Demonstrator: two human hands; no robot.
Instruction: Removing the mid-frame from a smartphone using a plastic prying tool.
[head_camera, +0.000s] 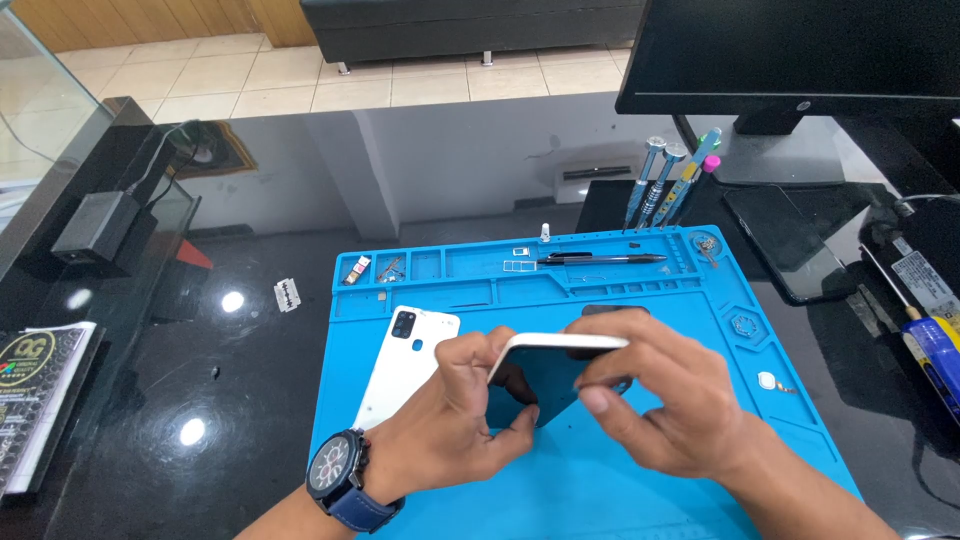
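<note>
Phone (560, 345) tilted between both hands' fingers (610, 385), above blue mat (600, 480)

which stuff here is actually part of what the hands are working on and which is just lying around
In hand:
- left hand and right hand, both gripping the phone body
- white back cover, lying on the blue mat
- small parts in the mat's top compartments

Lying about:
- razor blade
- black pen
- screwdrivers
- dark phone
- monitor
- power adapter
</note>
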